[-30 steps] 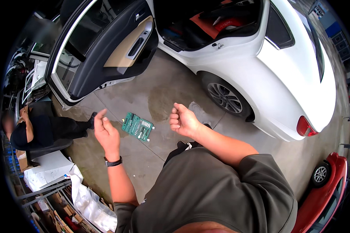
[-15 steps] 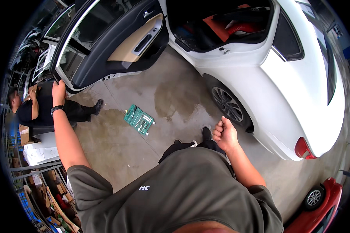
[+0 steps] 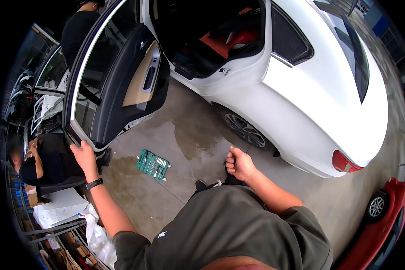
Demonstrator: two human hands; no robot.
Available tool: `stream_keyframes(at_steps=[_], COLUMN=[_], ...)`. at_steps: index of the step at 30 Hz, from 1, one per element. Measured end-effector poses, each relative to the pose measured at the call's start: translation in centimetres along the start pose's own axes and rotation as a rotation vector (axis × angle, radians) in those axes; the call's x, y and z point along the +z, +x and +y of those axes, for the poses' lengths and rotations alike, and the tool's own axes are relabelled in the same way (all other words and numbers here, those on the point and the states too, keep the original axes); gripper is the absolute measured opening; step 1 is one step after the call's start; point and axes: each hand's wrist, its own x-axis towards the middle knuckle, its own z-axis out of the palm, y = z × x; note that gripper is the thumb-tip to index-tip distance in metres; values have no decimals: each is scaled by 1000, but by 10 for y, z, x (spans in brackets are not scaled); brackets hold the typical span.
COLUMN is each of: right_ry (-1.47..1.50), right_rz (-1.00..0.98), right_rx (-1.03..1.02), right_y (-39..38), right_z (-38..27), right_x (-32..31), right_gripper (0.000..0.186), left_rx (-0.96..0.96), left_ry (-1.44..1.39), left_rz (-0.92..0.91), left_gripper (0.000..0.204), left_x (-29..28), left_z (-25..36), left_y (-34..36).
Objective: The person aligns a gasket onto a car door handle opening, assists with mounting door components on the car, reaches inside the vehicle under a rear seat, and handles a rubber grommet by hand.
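My left hand grips the bottom outer corner of the white car's open rear door, fingers wrapped round its edge. Black and tan trim with a handle lines the door's inner side. My right hand hangs in front of my body, curled closed and apart from the car; whatever it may hold is hidden. The white car stands on the right, its dark rear doorway showing red and orange items inside. Between my hands and beyond them, an open green socket set case lies on the floor.
A person sits at the left holding something brown; another person stands beyond the door. White sheets and shelves of cardboard boxes line the lower left. A red car is at the lower right. Wet patches mark the floor.
The door has swung somewhat toward the car with my left hand on it. My view has shifted, and a second person shows beyond the door. My right hand stays closed.
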Motion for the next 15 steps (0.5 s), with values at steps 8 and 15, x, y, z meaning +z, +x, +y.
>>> stream_keyframes(at_steps=[8, 15], right_ry=[-6, 85], right_rz=[1, 61], right_rx=[-91, -134], right_y=[-17, -28], right_z=[-48, -50], right_x=[-12, -53], right_gripper=[34, 34], left_rx=[188, 249], left_ry=[-144, -375], left_rz=[-104, -193], left_gripper=[41, 48], left_x=[48, 65], left_z=[153, 209], left_y=[-121, -163])
